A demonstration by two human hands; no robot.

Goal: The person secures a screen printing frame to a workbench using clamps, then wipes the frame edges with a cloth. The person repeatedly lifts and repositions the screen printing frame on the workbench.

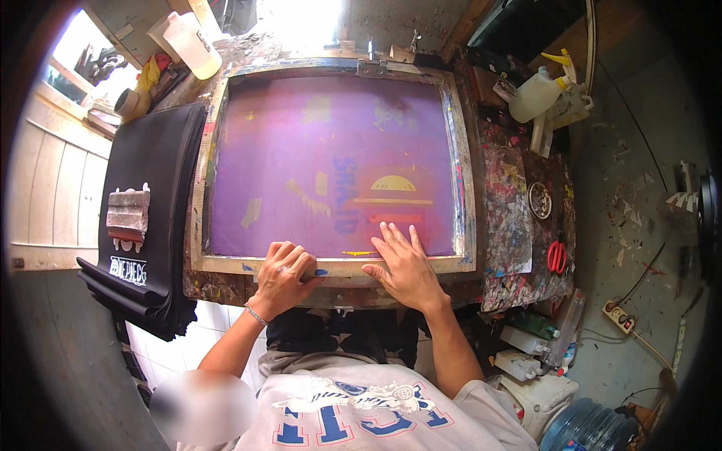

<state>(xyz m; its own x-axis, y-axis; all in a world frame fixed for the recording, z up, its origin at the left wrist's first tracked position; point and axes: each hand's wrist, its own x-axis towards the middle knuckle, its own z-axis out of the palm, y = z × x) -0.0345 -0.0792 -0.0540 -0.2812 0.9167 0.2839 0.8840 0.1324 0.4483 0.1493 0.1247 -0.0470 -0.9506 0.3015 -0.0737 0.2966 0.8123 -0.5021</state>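
Head view: purple screen frame [278,161], centre.
Left hand [286,272]: 7 o'clock, curled round the near rail [347,267], grasping it.
Right hand [406,272]: 5 o'clock, spread flat, grip released.
Black fabric stack [154,161]: 9 o'clock.
Spray bottle [534,96]: 2 o'clock.
Red scissors [556,257]: 4 o'clock.

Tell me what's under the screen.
The stained table shows around the screen, including a strip along the near edge. What lies directly beneath is covered; I can't tell whether the yellow hat shape is on the screen or showing through it.
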